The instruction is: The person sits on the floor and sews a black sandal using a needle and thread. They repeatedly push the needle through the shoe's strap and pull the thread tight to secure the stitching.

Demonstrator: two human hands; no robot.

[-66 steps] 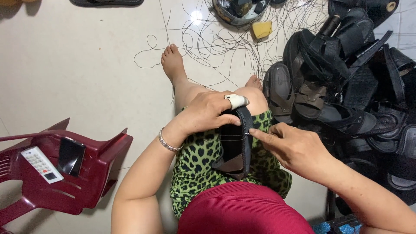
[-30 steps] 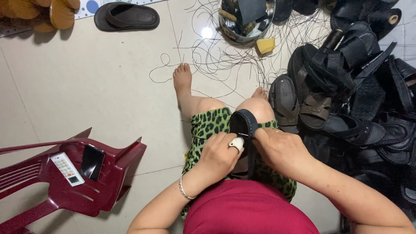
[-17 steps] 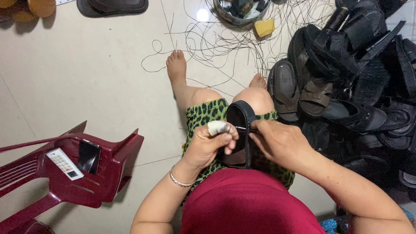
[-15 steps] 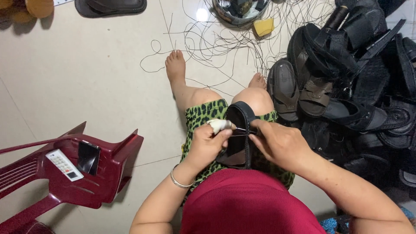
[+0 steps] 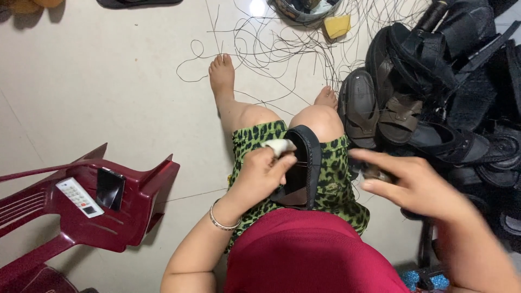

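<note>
Head view looks straight down at my lap, where I sit on the floor (image 5: pixel 97 97). My left hand (image 5: pixel 260 172), with a white wrap on one fingertip and a bracelet (image 5: pixel 222 222) at the wrist, is curled closed against the sandal (image 5: pixel 301 165), pinching at its edge. That sandal is black, stands on edge on my green spotted shorts (image 5: pixel 336 179) and lies between my knees and my red top. My right hand (image 5: pixel 415 182) is off to the right of the sandal, apart from it, blurred, fingers stretched out toward the left. I cannot tell whether it holds anything; a small dark shape shows under the fingers.

Just right of that hand a heap of sandals (image 5: pixel 434 103), dark and strappy, fills the right side. Loose thread (image 5: pixel 282 49) lies in tangles across the floor past my bare feet, running up to a yellow block (image 5: pixel 337 25) and a round container (image 5: pixel 304 8) at the top edge. At the left, a dark red chair (image 5: pixel 81 217) lies tipped over, with a remote (image 5: pixel 78 197) and a phone (image 5: pixel 110 188) resting on it.
</note>
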